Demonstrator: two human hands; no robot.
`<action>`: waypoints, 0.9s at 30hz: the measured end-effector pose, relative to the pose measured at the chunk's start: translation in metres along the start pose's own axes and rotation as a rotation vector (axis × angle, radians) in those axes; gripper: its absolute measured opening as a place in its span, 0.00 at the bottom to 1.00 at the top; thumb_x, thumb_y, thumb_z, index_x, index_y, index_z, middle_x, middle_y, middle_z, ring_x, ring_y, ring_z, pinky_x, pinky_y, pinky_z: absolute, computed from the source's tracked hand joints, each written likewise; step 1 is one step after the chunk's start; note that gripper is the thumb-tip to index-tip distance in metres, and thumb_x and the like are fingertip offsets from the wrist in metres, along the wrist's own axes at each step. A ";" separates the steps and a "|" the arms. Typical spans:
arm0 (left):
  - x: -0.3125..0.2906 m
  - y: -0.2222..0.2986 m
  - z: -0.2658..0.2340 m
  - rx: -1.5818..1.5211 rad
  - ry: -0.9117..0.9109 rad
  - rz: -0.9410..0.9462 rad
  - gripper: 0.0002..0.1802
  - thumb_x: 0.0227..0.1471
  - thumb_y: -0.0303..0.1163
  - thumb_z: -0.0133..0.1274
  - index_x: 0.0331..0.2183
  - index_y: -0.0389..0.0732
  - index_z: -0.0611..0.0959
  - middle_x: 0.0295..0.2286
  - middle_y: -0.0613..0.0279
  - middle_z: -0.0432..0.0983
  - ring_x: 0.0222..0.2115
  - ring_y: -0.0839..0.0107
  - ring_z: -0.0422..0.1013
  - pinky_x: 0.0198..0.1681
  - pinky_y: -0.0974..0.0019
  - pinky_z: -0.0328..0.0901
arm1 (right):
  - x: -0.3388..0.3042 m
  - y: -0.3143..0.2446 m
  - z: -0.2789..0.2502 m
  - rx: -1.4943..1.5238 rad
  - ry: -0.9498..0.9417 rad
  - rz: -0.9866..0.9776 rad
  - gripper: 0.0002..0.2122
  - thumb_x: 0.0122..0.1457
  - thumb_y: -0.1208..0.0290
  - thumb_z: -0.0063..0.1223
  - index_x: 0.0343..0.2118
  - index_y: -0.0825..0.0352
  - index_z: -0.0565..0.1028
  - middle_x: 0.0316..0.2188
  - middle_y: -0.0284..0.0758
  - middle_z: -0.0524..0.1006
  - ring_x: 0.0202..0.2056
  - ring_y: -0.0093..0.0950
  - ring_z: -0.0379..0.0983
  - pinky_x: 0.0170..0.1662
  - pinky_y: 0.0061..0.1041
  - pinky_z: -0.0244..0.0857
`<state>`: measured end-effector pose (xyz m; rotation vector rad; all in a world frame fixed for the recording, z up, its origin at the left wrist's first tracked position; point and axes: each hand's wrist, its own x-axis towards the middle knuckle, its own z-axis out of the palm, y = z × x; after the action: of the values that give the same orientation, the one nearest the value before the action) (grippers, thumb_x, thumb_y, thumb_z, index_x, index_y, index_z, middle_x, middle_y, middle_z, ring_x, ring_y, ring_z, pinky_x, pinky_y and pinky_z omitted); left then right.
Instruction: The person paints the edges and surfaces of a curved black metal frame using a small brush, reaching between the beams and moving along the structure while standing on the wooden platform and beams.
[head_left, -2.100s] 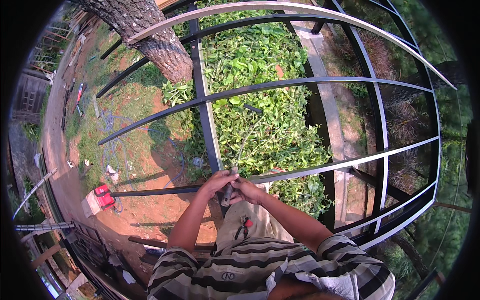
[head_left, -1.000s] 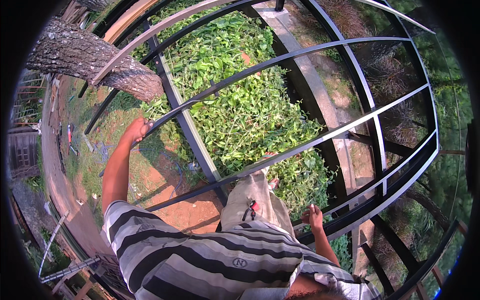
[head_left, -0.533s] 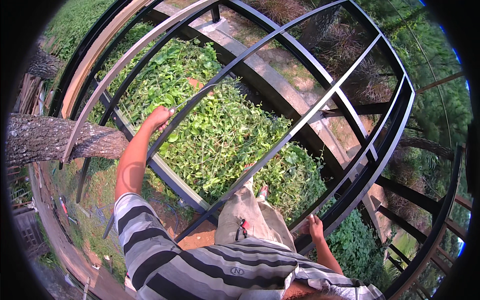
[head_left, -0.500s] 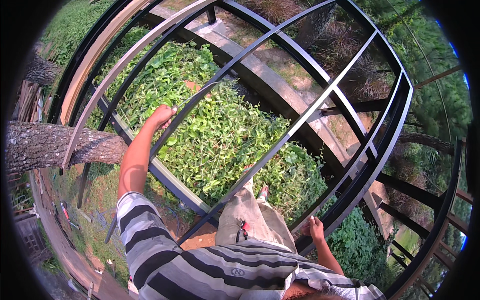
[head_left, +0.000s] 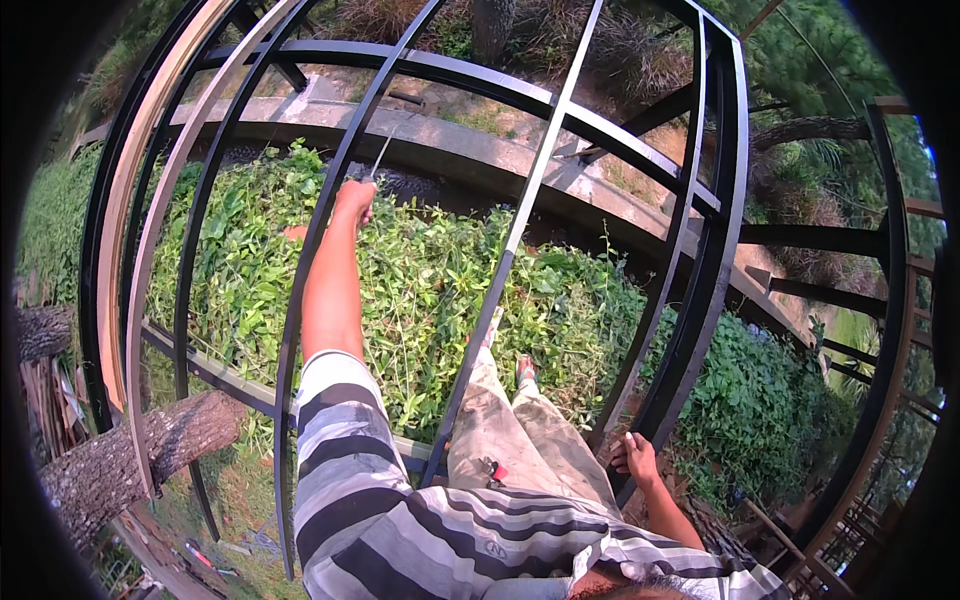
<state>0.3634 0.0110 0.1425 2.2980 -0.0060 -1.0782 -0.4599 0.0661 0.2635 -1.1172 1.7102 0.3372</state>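
My left hand is reached far out over the green plants, its fingers closed round a thin, light-coloured rod. The rod points up and away; its exact kind is not clear. Just left of that arm runs a long black bar of the frame. Low on the right, my right hand is closed at the edge of a thick black beam, thumb up, some fingers hidden.
Black crossbars span the far side, above a concrete ledge. Brown strips curve along the left. A tree trunk passes beneath the left bars. My legs stand between beams, above the plants. More dark framing lies right.
The view has turned, so the bars stand more upright in it. My left hand has moved farther out with the rod. My right hand stays at the black beam.
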 end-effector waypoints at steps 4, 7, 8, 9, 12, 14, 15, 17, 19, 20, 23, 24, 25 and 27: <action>-0.062 -0.107 0.028 0.008 -0.176 0.023 0.18 0.59 0.41 0.57 0.27 0.36 0.76 0.17 0.60 0.72 0.12 0.72 0.67 0.11 0.66 0.59 | -0.012 0.035 0.007 0.119 0.039 0.002 0.17 0.72 0.54 0.41 0.41 0.65 0.72 0.26 0.35 0.77 0.23 0.26 0.78 0.24 0.25 0.74; -0.183 -0.170 0.071 -0.111 -0.315 -0.082 0.10 0.63 0.37 0.51 0.33 0.42 0.75 0.18 0.67 0.70 0.12 0.75 0.64 0.13 0.69 0.60 | -0.041 0.038 0.013 0.238 0.034 0.109 0.17 0.72 0.55 0.41 0.44 0.66 0.72 0.27 0.36 0.78 0.24 0.27 0.79 0.23 0.25 0.73; -0.222 -0.189 0.075 -0.134 -0.299 -0.095 0.10 0.64 0.37 0.51 0.35 0.42 0.75 0.18 0.67 0.70 0.12 0.76 0.64 0.13 0.70 0.59 | -0.044 0.034 0.017 0.242 -0.005 0.146 0.17 0.72 0.56 0.42 0.45 0.67 0.72 0.29 0.37 0.78 0.25 0.26 0.80 0.24 0.25 0.73; -0.260 -0.207 0.082 -0.159 -0.287 -0.107 0.10 0.65 0.38 0.50 0.36 0.42 0.75 0.18 0.67 0.69 0.12 0.77 0.64 0.12 0.72 0.59 | -0.044 0.034 0.022 0.219 0.010 0.132 0.17 0.71 0.56 0.43 0.43 0.68 0.73 0.28 0.37 0.79 0.25 0.27 0.80 0.25 0.25 0.73; -0.385 -0.211 0.104 -0.080 -0.159 -0.053 0.11 0.65 0.38 0.52 0.33 0.43 0.72 0.16 0.69 0.66 0.11 0.78 0.63 0.11 0.72 0.58 | -0.025 0.047 0.031 -0.100 0.100 -0.119 0.18 0.70 0.57 0.45 0.37 0.71 0.75 0.24 0.38 0.79 0.25 0.28 0.79 0.29 0.30 0.73; -0.428 -0.234 0.111 -0.133 -0.126 0.097 0.13 0.68 0.40 0.48 0.34 0.43 0.72 0.18 0.68 0.67 0.13 0.80 0.63 0.13 0.73 0.59 | -0.025 -0.013 0.031 -0.169 0.127 -0.240 0.18 0.68 0.57 0.48 0.37 0.71 0.76 0.24 0.40 0.80 0.26 0.32 0.80 0.36 0.36 0.72; -0.457 -0.208 0.118 -0.065 -0.137 0.088 0.15 0.68 0.40 0.47 0.32 0.40 0.73 0.18 0.65 0.70 0.14 0.78 0.66 0.16 0.70 0.62 | -0.030 -0.029 0.026 -0.078 0.061 -0.190 0.18 0.65 0.54 0.49 0.44 0.66 0.78 0.34 0.48 0.82 0.41 0.48 0.78 0.46 0.44 0.70; -0.486 -0.182 0.136 -0.053 -0.235 0.249 0.14 0.69 0.37 0.43 0.34 0.38 0.73 0.19 0.63 0.70 0.14 0.77 0.66 0.17 0.70 0.61 | -0.052 -0.073 0.011 0.032 -0.044 -0.344 0.22 0.66 0.49 0.48 0.47 0.66 0.77 0.41 0.49 0.81 0.42 0.47 0.79 0.48 0.43 0.70; -0.518 -0.133 0.153 0.017 -0.343 0.438 0.15 0.70 0.38 0.40 0.40 0.36 0.75 0.22 0.63 0.72 0.18 0.77 0.68 0.20 0.70 0.63 | -0.053 -0.088 0.015 0.036 -0.171 -0.513 0.23 0.67 0.48 0.47 0.55 0.62 0.75 0.42 0.48 0.81 0.42 0.39 0.80 0.49 0.37 0.70; -0.529 -0.111 0.165 0.019 -0.387 0.530 0.17 0.71 0.39 0.39 0.43 0.36 0.76 0.23 0.63 0.73 0.19 0.78 0.69 0.21 0.70 0.64 | -0.058 -0.099 0.019 0.232 -0.283 -0.579 0.26 0.68 0.45 0.46 0.60 0.59 0.72 0.46 0.45 0.80 0.43 0.35 0.80 0.50 0.35 0.70; -0.576 -0.067 0.216 0.061 -0.525 0.909 0.28 0.72 0.46 0.32 0.51 0.30 0.76 0.36 0.52 0.75 0.32 0.63 0.74 0.34 0.62 0.68 | -0.097 -0.131 0.002 0.568 -0.295 -0.750 0.39 0.64 0.35 0.46 0.71 0.55 0.54 0.53 0.45 0.76 0.51 0.33 0.74 0.54 0.36 0.68; -0.597 -0.059 0.236 0.097 -0.568 1.205 0.31 0.72 0.47 0.31 0.52 0.29 0.75 0.41 0.48 0.75 0.38 0.57 0.74 0.41 0.58 0.69 | -0.085 -0.122 0.017 0.613 -0.001 -0.831 0.38 0.64 0.37 0.48 0.70 0.56 0.58 0.51 0.44 0.76 0.51 0.34 0.73 0.54 0.36 0.68; -0.598 -0.060 0.247 0.157 -0.794 1.084 0.31 0.72 0.47 0.31 0.56 0.28 0.73 0.50 0.41 0.71 0.50 0.48 0.69 0.54 0.51 0.62 | -0.086 -0.119 -0.003 0.680 0.130 -0.834 0.36 0.64 0.39 0.48 0.68 0.57 0.60 0.49 0.44 0.77 0.51 0.35 0.73 0.53 0.36 0.68; -0.624 -0.053 0.274 0.464 -0.847 1.433 0.27 0.71 0.42 0.37 0.60 0.33 0.72 0.56 0.40 0.68 0.58 0.44 0.62 0.61 0.49 0.56 | -0.089 -0.080 -0.028 0.786 0.368 -0.764 0.29 0.65 0.46 0.51 0.61 0.62 0.68 0.47 0.41 0.78 0.46 0.36 0.76 0.50 0.35 0.70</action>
<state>-0.2604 0.0675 0.4164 1.2646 -1.9926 -1.0710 -0.4080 0.0503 0.3737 -1.1470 1.3585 -0.9836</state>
